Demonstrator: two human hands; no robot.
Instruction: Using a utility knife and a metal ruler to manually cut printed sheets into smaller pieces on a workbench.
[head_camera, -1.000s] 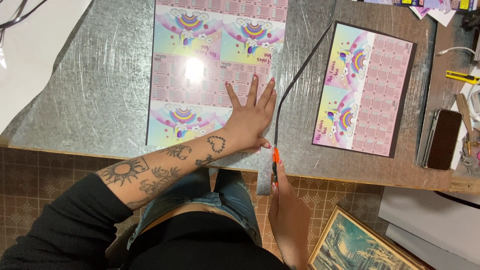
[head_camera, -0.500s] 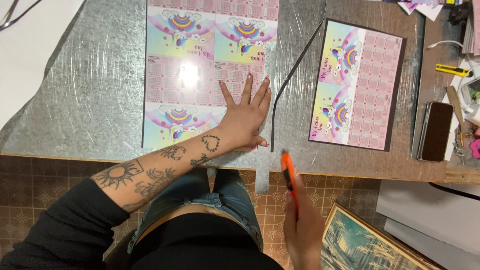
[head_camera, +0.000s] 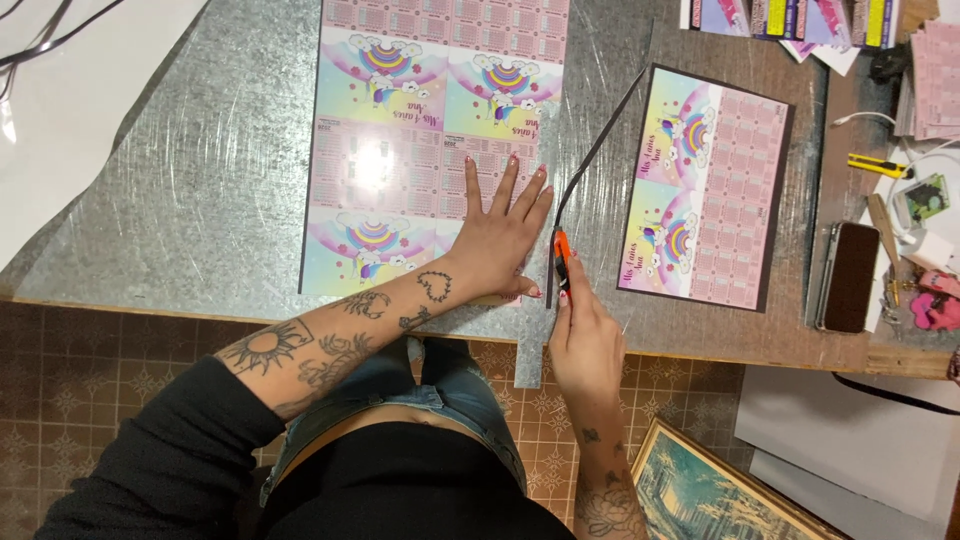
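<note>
Orange knife (head_camera: 561, 256) is gripped in the right hand (head_camera: 583, 330) at the sheet (head_camera: 420, 150) edge; the left hand (head_camera: 497, 235), fingers spread, presses it to the tabletop (head_camera: 180, 200).

Black sleeve pushed up the left forearm, tattoos (sun, flowers, heart) along it; blue denim shorts, black top

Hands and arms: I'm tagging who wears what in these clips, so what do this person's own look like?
The left hand is bare, its forearm inked with a heart, a sun and flower tattoos, above a black sleeve pushed to the elbow. The right hand is bare too, with smaller tattoos near the wrist. Nails on both look painted reddish.
</note>
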